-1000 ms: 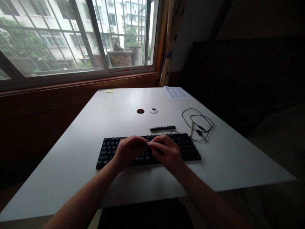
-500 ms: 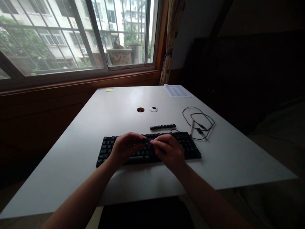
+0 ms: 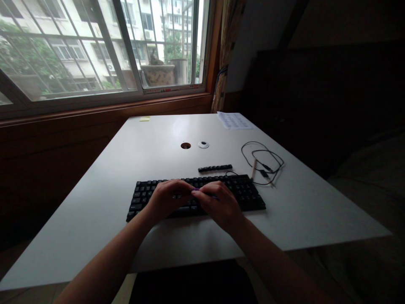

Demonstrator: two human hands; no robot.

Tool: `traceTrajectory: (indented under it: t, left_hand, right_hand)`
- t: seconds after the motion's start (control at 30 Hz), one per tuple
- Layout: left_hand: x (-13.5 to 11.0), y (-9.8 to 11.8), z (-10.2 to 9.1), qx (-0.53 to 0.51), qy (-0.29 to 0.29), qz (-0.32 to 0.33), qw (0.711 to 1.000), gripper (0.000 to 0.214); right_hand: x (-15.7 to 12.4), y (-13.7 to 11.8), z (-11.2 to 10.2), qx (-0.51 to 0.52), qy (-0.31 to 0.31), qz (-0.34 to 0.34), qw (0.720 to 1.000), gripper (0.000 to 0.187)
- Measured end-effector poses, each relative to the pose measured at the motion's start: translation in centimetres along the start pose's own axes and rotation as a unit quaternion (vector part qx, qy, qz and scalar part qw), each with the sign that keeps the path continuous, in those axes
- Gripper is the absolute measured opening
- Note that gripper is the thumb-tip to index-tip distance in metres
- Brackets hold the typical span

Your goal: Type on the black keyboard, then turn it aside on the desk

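Observation:
Over the middle of a black keyboard [image 3: 253, 202], my two hands meet fingertip to fingertip. My right hand [image 3: 221, 204] is closed in a pinch on a slim purple stick [image 3: 196, 189], whose tip reaches the left fingers and whose other end shows below the knuckles. Its exact kind is too small to tell. My left hand [image 3: 169, 196] is closed too, thumb against fingers, around a small black keycap that its fingers now hide. Just behind the keyboard lies a row of loose black keycaps [image 3: 215, 168].
A coiled black cable [image 3: 278, 162] lies at the right, beside a thin pale stick [image 3: 254, 168]. Farther back are a round hole [image 3: 185, 146], its white cover [image 3: 203, 145], printed sheets [image 3: 236, 120] and a yellow sticky note [image 3: 144, 119] on the white table [image 3: 104, 202].
My hands have come closer together. The purple stick has moved left toward the left fingertips, and the black piece in the left hand is now out of sight.

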State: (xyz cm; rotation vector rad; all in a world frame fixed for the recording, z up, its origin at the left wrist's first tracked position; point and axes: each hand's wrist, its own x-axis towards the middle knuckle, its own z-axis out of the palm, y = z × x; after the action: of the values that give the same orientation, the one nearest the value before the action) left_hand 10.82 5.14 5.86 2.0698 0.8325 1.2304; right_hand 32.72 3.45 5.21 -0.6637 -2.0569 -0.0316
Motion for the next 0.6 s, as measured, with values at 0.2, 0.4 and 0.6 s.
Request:
traceTrajectory:
  t: [0.2,0.4,0.6]
  left_hand:
    - [-0.2,-0.1,0.3,-0.056,-0.01,-0.022,0.998,0.017]
    - [-0.2,0.2,0.3,-0.216,0.039,-0.091,0.971,0.021]
    - [-0.2,0.3,0.4,-0.265,0.054,-0.084,0.959,0.022]
  right_hand:
    - [0.1,1.4,-0.7,-0.042,0.061,0.05,0.996,0.038]
    - [0.3,2.0,-1.5,-0.087,0.161,0.137,0.974,0.025]
    - [0.4,2.7,-2.3,-0.106,0.204,0.178,0.957,0.017]
